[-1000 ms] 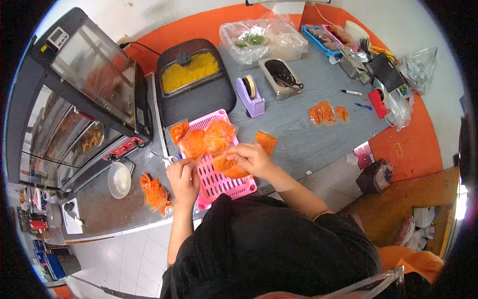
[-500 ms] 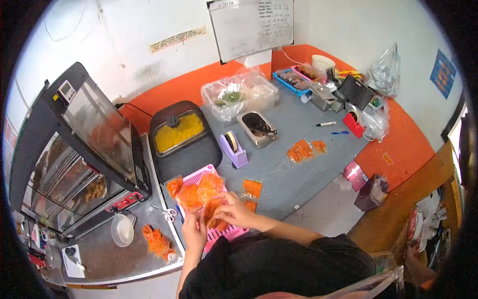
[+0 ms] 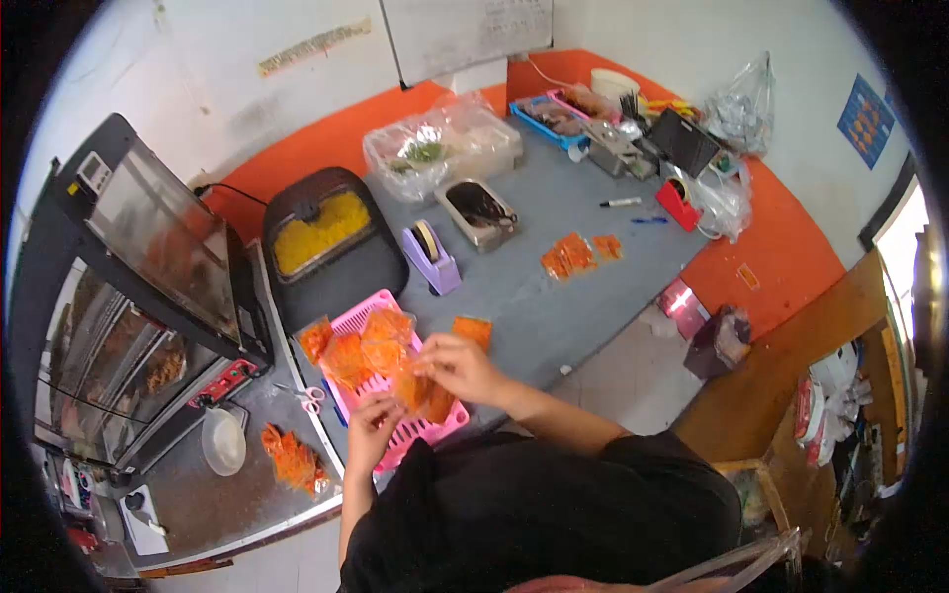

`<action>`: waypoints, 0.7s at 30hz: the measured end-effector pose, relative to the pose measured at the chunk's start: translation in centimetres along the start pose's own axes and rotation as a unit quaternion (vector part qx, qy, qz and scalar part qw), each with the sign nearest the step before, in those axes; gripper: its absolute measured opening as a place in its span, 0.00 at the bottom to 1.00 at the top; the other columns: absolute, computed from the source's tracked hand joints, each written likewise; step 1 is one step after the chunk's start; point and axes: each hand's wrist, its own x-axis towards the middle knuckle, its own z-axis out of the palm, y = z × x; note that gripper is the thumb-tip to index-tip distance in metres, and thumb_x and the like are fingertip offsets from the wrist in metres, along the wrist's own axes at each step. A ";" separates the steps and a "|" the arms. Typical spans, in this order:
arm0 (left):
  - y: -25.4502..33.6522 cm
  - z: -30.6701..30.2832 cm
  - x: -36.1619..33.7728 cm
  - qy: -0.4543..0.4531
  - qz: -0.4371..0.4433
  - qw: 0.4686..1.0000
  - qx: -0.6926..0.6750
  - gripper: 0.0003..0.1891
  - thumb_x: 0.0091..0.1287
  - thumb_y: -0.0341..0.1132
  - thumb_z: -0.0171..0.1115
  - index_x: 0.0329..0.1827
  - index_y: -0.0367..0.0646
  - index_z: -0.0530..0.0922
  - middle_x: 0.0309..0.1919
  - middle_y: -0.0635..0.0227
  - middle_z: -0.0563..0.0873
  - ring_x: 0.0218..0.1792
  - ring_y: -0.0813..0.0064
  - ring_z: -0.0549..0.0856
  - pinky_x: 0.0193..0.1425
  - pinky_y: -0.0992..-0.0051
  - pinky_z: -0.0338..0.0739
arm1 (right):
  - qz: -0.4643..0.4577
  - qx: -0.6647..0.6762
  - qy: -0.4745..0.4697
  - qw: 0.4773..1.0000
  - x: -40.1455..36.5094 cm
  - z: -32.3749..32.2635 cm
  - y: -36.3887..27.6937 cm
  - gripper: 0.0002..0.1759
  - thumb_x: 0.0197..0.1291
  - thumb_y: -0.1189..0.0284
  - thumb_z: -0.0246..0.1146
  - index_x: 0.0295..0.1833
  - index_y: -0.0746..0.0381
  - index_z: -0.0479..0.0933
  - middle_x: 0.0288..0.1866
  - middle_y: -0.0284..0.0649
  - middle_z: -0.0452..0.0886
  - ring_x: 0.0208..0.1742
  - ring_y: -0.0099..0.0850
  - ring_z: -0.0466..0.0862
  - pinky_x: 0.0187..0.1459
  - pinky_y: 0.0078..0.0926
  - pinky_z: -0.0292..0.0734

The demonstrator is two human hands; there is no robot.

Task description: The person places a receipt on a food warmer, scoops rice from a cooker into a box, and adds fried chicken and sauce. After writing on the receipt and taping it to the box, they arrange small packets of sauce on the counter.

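Note:
Both my hands are over a pink plastic basket (image 3: pixel 348 318) that holds several flat clear packets with orange, shredded-looking filling (image 3: pixel 384 326). Between my fingers is one orange-filled packet (image 3: pixel 405 386). My left hand (image 3: pixel 370 427) pinches its lower left edge. My right hand (image 3: pixel 461 368), with fingers bent together, grips its upper right side. Another orange packet (image 3: pixel 437 403) shows beneath my right wrist, inside the basket. Just beyond my right hand, a flat packet (image 3: pixel 473 331) lies on the grey table, partly covered by the hand.
A purple tape dispenser (image 3: pixel 431 259) stands behind the basket, beside a black pan of yellow food (image 3: pixel 321 234). More packets (image 3: pixel 568 257) lie farther right. At left are scissors (image 3: pixel 312 397), a pile of orange packets (image 3: pixel 294 460), a bowl (image 3: pixel 223 442) and a glass-fronted warmer (image 3: pixel 148 296).
The camera view has shifted, so the scene sits higher and farther left. My right hand has moved slightly away from my left, and the packet between them shows less of its face.

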 end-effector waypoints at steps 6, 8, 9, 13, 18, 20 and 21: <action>0.0 0.9 -0.1 -0.048 -0.018 0.999 0.008 0.13 0.63 0.34 0.58 0.47 0.38 0.78 0.49 0.61 0.77 0.46 0.72 0.78 0.46 0.75 0.74 | 0.080 0.021 0.120 0.989 -0.3 -5.9 -1.1 0.04 0.54 0.76 0.62 0.33 0.67 0.78 0.31 0.38 0.77 0.33 0.25 0.76 0.34 0.20 0.71; -0.1 0.4 -0.6 -0.046 -0.011 0.998 0.027 0.12 0.63 0.34 0.58 0.47 0.39 0.77 0.51 0.62 0.76 0.47 0.72 0.77 0.47 0.75 0.73 | 0.107 -0.006 0.122 0.987 -0.5 -8.9 -0.8 0.05 0.54 0.75 0.63 0.33 0.67 0.78 0.31 0.39 0.77 0.32 0.25 0.76 0.34 0.20 0.71; -0.2 0.2 -1.0 -0.040 -0.021 0.999 0.027 0.12 0.63 0.34 0.58 0.47 0.39 0.77 0.51 0.62 0.76 0.47 0.72 0.77 0.47 0.75 0.73 | 0.132 -0.017 0.113 0.985 -0.6 -10.3 -0.3 0.06 0.55 0.74 0.63 0.33 0.67 0.78 0.30 0.39 0.76 0.32 0.25 0.76 0.34 0.20 0.71; -0.9 -0.8 -2.7 -0.010 -0.091 0.995 -0.036 0.11 0.63 0.32 0.58 0.48 0.40 0.76 0.48 0.64 0.77 0.46 0.74 0.77 0.48 0.75 0.72 | 0.483 -0.037 -0.004 0.875 -1.1 -14.5 5.8 0.12 0.56 0.70 0.62 0.44 0.65 0.76 0.46 0.44 0.76 0.45 0.27 0.76 0.44 0.24 0.72; -2.8 -0.8 -4.2 0.043 -0.122 0.991 -0.036 0.11 0.62 0.31 0.58 0.47 0.40 0.77 0.44 0.65 0.78 0.44 0.75 0.78 0.46 0.75 0.73 | 0.214 -0.524 0.010 0.824 -6.6 -11.6 14.4 0.24 0.55 0.69 0.59 0.58 0.60 0.67 0.56 0.53 0.68 0.61 0.46 0.67 0.59 0.54 0.59; -2.6 -1.1 -4.5 0.062 -0.142 0.987 -0.038 0.10 0.62 0.30 0.58 0.45 0.39 0.77 0.44 0.64 0.79 0.43 0.73 0.78 0.45 0.75 0.74 | 0.180 -0.607 0.011 0.773 -6.1 -9.9 13.3 0.25 0.55 0.69 0.58 0.60 0.58 0.65 0.59 0.55 0.65 0.62 0.48 0.64 0.62 0.56 0.53; -2.6 -1.3 -4.7 0.068 -0.151 0.985 -0.038 0.10 0.62 0.30 0.58 0.45 0.39 0.77 0.44 0.64 0.79 0.43 0.73 0.78 0.45 0.75 0.74 | 0.164 -0.647 0.044 0.743 -5.9 -9.2 12.8 0.22 0.55 0.69 0.58 0.57 0.57 0.68 0.56 0.52 0.67 0.59 0.47 0.66 0.59 0.55 0.57</action>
